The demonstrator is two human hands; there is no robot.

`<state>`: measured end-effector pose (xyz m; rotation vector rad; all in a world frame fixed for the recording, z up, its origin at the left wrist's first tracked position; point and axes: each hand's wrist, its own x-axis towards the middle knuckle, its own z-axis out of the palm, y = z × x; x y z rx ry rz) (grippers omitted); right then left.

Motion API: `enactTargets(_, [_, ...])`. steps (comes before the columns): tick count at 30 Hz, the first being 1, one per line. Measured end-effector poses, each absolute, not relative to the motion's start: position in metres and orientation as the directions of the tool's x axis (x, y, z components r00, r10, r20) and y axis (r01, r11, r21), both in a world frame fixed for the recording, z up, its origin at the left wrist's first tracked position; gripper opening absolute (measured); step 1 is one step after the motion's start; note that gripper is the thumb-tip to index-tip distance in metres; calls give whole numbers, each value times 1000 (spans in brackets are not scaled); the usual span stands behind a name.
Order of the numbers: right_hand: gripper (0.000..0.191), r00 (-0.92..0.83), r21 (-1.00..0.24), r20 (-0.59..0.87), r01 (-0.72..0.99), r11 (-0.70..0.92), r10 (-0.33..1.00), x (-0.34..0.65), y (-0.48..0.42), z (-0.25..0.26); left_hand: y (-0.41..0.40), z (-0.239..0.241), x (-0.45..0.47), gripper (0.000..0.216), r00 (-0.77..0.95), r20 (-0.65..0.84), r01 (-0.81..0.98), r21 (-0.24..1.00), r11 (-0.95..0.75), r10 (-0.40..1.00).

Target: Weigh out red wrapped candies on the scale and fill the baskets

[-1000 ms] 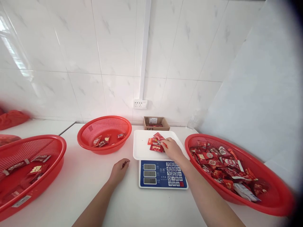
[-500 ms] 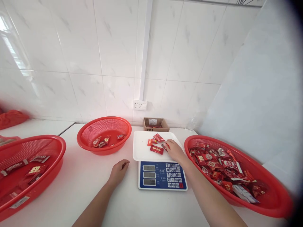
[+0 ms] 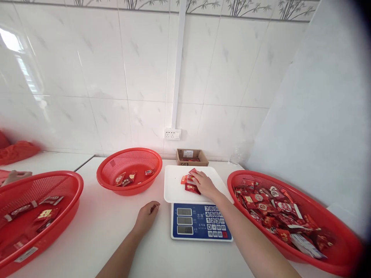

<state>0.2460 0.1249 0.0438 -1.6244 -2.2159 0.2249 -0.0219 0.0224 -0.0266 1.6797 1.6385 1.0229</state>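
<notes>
My right hand (image 3: 203,183) reaches over the white weighing pan (image 3: 173,193), its fingers closed on small red wrapped candies. One red wrapper (image 3: 192,171) shows at the fingertips. Below them a dark red candy packet (image 3: 192,188) lies on the pan, and an orange-red one (image 3: 184,179) lies just left of the fingers. Part of this pile is hidden under my hand. The blue keypad panel of the scale (image 3: 200,222) faces me. My left hand (image 3: 147,217) rests on the table left of the scale, fingers curled; whether anything is inside cannot be seen.
A red basket (image 3: 136,190) with a few candies stands behind my left hand. Another red basket (image 3: 75,193) is at far left. At right, a large red basket (image 3: 348,247) holds many packets. Behind the pan are a cardboard box (image 3: 193,163) and a clear plastic bottle (image 3: 237,155).
My right hand has moved left from the pan's right side onto the candies, closing over them. My left hand stays in place on the table. The camera view has tilted up slightly.
</notes>
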Motion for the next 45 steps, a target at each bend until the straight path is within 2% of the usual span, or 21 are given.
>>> enactTargets(9, [39,-249,-277,317,899,340,915,235,112,51,21,-25,-21,24,-41,128,555,828,-84,991])
enactTargets(13, [41,-392,-243,209,867,436,896,226,106,51,21,-26,-21,25,-41,128,558,826,-83,991])
enactTargets(16, [41,-453,-266,152,837,478,878,222,105,50,22,-28,-22,25,-40,131,562,823,-86,991])
enactTargets(19, [39,-430,-327,215,814,480,877,222,105,50,23,-30,-23,26,-36,136,566,820,-92,990])
enactTargets(22, [39,-321,-455,380,752,477,868,229,107,54,23,-31,-23,26,-36,142,567,818,-97,989])
enactTargets(24, [40,-153,-579,441,705,410,885,236,108,58,23,-30,-23,26,-37,144,568,817,-98,989])
enactTargets(27, [40,106,-724,359,658,206,927,248,112,63,23,-29,-22,26,-37,146,569,816,-99,989])
enactTargets(30, [39,149,-762,241,641,92,959,256,114,66,23,-27,-22,25,-40,147,568,817,-98,988])
enactTargets(34, [54,37,-734,194,668,120,980,256,113,67,22,-27,-22,25,-44,147,567,818,-96,988])
enactTargets(39, [54,-21,-606,273,773,189,962,252,112,65,22,-25,-21,25,-47,145,567,818,-93,988])
enactTargets(45, [59,-46,-540,362,804,250,931,249,109,61,21,-24,-21,26,-45,136,566,820,-87,990])
